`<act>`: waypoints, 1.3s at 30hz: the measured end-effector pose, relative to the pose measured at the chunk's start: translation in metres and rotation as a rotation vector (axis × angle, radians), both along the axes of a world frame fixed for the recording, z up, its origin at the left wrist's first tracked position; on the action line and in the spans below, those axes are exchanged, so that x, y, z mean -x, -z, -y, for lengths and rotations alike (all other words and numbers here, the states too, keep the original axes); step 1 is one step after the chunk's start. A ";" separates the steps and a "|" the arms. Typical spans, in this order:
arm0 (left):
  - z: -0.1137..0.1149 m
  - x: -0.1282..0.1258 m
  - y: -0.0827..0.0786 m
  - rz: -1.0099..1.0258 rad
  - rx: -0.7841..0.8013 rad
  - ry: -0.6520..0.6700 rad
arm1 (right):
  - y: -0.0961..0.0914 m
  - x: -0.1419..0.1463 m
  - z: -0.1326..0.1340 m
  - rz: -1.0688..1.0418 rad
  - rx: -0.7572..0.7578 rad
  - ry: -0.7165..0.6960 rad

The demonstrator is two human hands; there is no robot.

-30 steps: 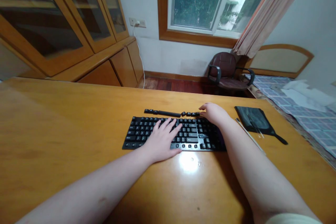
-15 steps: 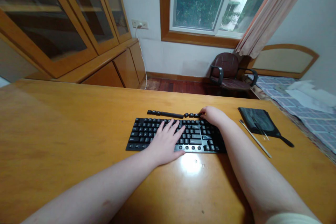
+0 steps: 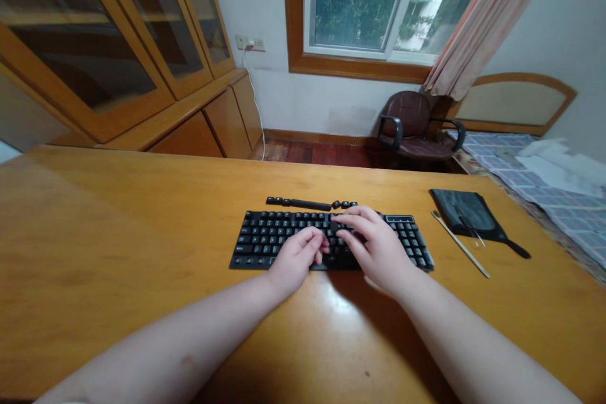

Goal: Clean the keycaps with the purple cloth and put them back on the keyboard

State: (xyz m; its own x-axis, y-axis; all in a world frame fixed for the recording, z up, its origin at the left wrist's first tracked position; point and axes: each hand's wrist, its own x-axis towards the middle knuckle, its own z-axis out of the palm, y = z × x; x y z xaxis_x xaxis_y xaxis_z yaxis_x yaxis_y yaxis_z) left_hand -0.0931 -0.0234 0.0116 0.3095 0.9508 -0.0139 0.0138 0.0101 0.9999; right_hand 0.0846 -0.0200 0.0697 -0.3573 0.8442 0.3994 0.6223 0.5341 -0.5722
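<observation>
A black keyboard (image 3: 265, 233) lies flat on the wooden desk, with both hands over its middle. My left hand (image 3: 297, 257) is closed above the lower keys, fingers curled in and thumb against them; whatever they hold, if anything, is hidden. My right hand (image 3: 376, 246) hovers just right of it, its thumb and fingers closing on a small black keycap (image 3: 334, 226), hard to make out against the dark keys. Beyond the keyboard's far edge is a row of loose keycaps (image 3: 278, 201) with a long black space bar (image 3: 310, 204) among them.
To the right lie a black pouch (image 3: 461, 211), tweezers (image 3: 466, 227) on it and a thin pale brush (image 3: 459, 243). The desk's far edge (image 3: 237, 161) runs behind. Past it stand a glass-door cabinet (image 3: 165, 88), a chair (image 3: 411, 123) and a bed (image 3: 502, 158).
My right hand has come from the right end of the keycap row to the keyboard's middle. My left hand, spread flat on the keys before, has curled shut and lowered slightly.
</observation>
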 end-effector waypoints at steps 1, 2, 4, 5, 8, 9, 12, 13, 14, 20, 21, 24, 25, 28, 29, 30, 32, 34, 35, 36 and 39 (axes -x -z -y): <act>0.000 -0.001 0.000 0.073 0.046 -0.002 | 0.004 0.003 0.004 -0.024 -0.010 0.003; 0.000 -0.001 0.000 0.129 0.080 0.005 | 0.009 0.004 0.006 -0.035 -0.012 0.000; 0.000 -0.002 0.000 0.194 0.127 0.049 | 0.016 0.004 0.005 -0.034 -0.002 -0.025; 0.001 -0.002 0.000 0.208 0.145 0.079 | 0.019 0.003 0.005 -0.026 0.007 -0.042; 0.001 -0.002 0.001 0.219 0.183 0.151 | 0.022 0.000 0.003 0.009 0.021 -0.089; 0.001 -0.002 0.002 0.219 0.188 0.163 | 0.022 0.000 0.003 0.023 0.023 -0.103; 0.001 0.000 0.004 0.220 0.188 0.174 | 0.021 0.001 0.005 0.062 0.019 -0.132; 0.001 0.000 0.004 0.221 0.186 0.174 | 0.021 0.002 0.006 0.069 0.017 -0.136; 0.001 0.000 0.004 0.226 0.186 0.174 | 0.020 0.002 0.006 0.073 0.017 -0.140; 0.000 -0.001 0.006 0.384 0.236 0.178 | 0.015 -0.001 0.007 -0.048 0.015 -0.148; -0.001 -0.001 0.006 0.416 0.249 0.171 | 0.015 -0.001 0.006 -0.098 -0.003 -0.143; -0.001 -0.003 0.005 0.469 0.282 0.137 | 0.019 0.000 0.006 -0.237 -0.046 -0.116; -0.001 -0.003 0.005 0.481 0.285 0.125 | 0.021 0.002 0.007 -0.278 -0.047 -0.097; -0.001 -0.004 0.006 0.507 0.293 0.093 | 0.028 0.007 0.010 -0.404 -0.002 -0.018; -0.001 -0.004 0.007 0.510 0.299 0.082 | 0.029 0.008 0.011 -0.429 0.009 -0.005; -0.001 -0.004 0.008 0.508 0.306 0.071 | 0.030 0.009 0.012 -0.438 0.012 -0.008; -0.001 -0.005 0.009 0.489 0.324 0.053 | 0.032 0.010 0.012 -0.411 -0.012 -0.042; 0.001 -0.005 0.010 0.463 0.340 0.038 | 0.033 0.011 0.012 -0.367 -0.040 -0.068; 0.002 -0.006 0.010 0.450 0.348 0.041 | 0.034 0.012 0.012 -0.355 -0.044 -0.066; 0.003 -0.006 0.010 0.438 0.354 0.049 | 0.034 0.014 0.013 -0.348 -0.041 -0.058; 0.006 -0.008 0.008 0.410 0.359 0.090 | 0.036 0.020 0.014 -0.364 -0.024 -0.024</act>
State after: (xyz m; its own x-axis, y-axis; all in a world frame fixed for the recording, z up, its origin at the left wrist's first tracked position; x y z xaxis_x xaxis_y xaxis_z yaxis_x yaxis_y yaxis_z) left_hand -0.0850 -0.0293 0.0038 0.4379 0.8778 -0.1941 -0.3590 0.3687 0.8574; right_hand 0.0650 -0.0336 0.0336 -0.2079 0.8261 0.5238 0.3675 0.5622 -0.7409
